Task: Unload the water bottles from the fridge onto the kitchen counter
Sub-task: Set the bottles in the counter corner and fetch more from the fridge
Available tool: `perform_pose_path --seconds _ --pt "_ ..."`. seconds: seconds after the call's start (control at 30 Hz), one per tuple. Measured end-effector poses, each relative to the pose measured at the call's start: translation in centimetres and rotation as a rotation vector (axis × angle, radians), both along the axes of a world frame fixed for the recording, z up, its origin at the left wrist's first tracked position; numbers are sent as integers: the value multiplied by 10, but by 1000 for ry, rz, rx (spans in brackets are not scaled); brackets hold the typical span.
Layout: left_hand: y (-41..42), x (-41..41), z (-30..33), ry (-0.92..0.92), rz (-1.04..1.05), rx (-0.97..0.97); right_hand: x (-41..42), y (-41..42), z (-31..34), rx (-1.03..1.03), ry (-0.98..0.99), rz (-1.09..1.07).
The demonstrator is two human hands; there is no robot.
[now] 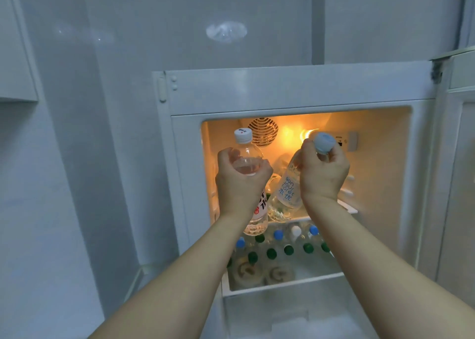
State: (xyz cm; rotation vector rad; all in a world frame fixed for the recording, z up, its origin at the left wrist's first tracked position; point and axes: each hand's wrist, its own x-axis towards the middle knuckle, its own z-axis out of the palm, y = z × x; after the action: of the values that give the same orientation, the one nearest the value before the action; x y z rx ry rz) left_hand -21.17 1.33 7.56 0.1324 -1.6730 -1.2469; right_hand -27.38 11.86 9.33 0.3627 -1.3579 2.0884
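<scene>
A clear plastic white-capped water bottle (248, 158) is gripped by the left hand (241, 181) at 9 o'clock; a clear pale-blue-capped bottle (288, 187) is gripped at its neck by the right hand (323, 174) at 3 o'clock. Below, the white fridge's lower shelf (316, 279) is filled with green- and blue-capped bottles (288, 248).

Round vent grille (263, 132) on back wall, glowing lamp (307, 133) beside it
</scene>
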Motion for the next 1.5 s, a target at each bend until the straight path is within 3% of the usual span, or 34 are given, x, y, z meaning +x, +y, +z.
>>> perform_pose_path --seconds 0.37,0.73,1.2,1.5 --pt "-15 154 -4 -42 96 0 120 -1 -12 134 5 101" --pt "-59 273 -52 -167 419 147 192 -46 -64 338 9 332" --pt "-12 385 -155 -299 790 448 257 -76 -161 510 -34 913" --pt "39 470 -169 -368 995 492 358 -84 -184 568 -49 1241"
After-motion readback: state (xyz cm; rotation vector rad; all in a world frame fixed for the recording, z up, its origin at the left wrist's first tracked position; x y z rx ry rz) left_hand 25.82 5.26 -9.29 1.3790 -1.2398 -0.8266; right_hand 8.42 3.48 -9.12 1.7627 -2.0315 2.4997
